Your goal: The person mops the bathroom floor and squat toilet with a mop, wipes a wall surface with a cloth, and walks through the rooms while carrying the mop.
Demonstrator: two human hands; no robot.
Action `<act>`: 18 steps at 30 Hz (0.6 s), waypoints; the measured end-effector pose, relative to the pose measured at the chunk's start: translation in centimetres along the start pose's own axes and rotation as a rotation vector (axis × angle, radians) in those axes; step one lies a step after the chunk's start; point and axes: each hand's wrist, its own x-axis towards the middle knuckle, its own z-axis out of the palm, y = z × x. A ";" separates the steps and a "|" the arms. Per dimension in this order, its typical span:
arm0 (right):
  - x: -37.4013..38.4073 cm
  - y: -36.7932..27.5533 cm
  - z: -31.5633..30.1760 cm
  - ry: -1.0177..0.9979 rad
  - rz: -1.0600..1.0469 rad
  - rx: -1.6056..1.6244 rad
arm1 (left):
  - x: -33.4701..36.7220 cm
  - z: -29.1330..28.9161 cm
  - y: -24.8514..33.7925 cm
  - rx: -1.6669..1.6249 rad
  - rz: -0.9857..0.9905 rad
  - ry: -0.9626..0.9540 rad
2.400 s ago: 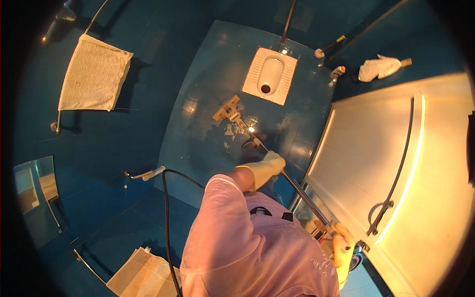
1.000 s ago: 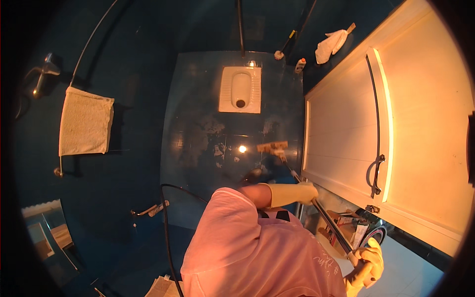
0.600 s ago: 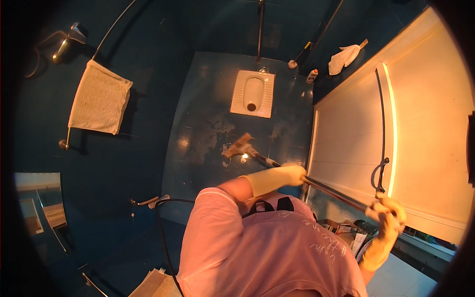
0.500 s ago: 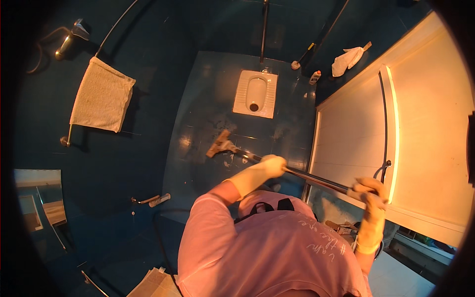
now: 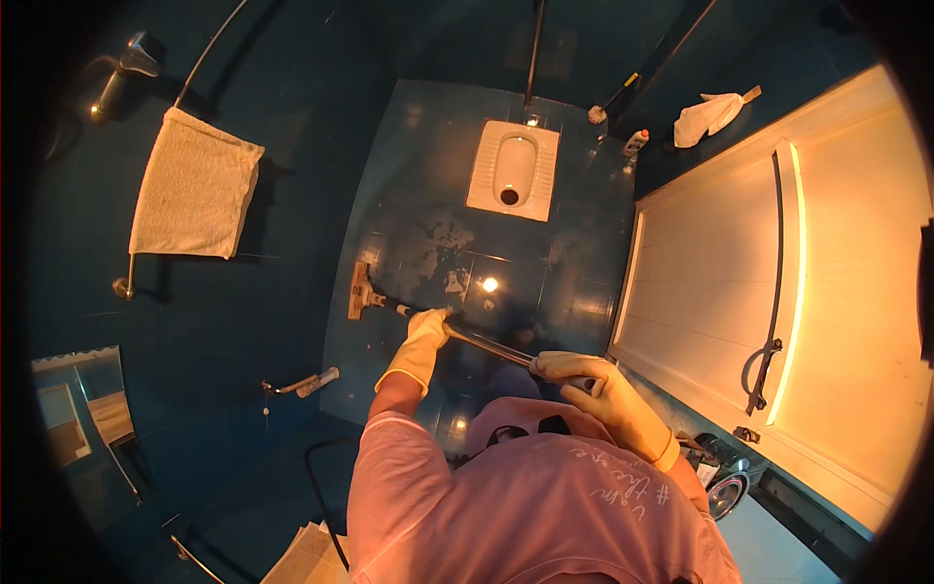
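I hold a long-handled floor brush in both yellow-gloved hands. My left hand is wrapped round its dark pole not far above the head. Nearer the upper end, my right hand is closed on the same pole, close to my chest. The brush's flat rectangular head rests on the blue tiled floor by the left wall; its underside is hidden. Pale worn patches mark the tiles to the right of the head.
A white squat toilet is set in the floor ahead. A toilet brush and a bottle stand by the right wall. A towel hangs at left, above a paper roll holder. The white door is on the right.
The brush head has swept left across the floor to beside the left wall. My left hand moved left with the pole; my right hand came left, in front of my chest.
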 end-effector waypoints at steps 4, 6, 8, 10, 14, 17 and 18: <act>-0.4 1.8 -1.4 0.055 0.060 0.103 | -3.7 -3.2 7.1 0.386 0.068 0.035; -0.9 2.2 -1.5 0.058 0.053 0.167 | -4.9 -4.4 9.0 0.387 -0.005 -0.029; -2.5 3.9 -1.3 0.099 -0.036 0.239 | -6.3 -4.4 10.1 0.432 0.014 -0.019; -4.2 4.8 -2.2 0.085 -0.081 0.215 | -6.8 -2.8 10.2 0.444 0.014 0.006; -10.0 4.9 -5.1 0.206 -0.122 0.199 | -8.8 2.9 14.0 0.471 0.160 -0.113; -17.9 5.9 -10.1 0.288 -0.212 0.178 | -12.0 7.6 21.2 0.413 0.353 -0.164; -20.6 6.1 -11.4 0.303 -0.286 0.168 | -13.0 9.9 23.1 0.431 0.395 -0.154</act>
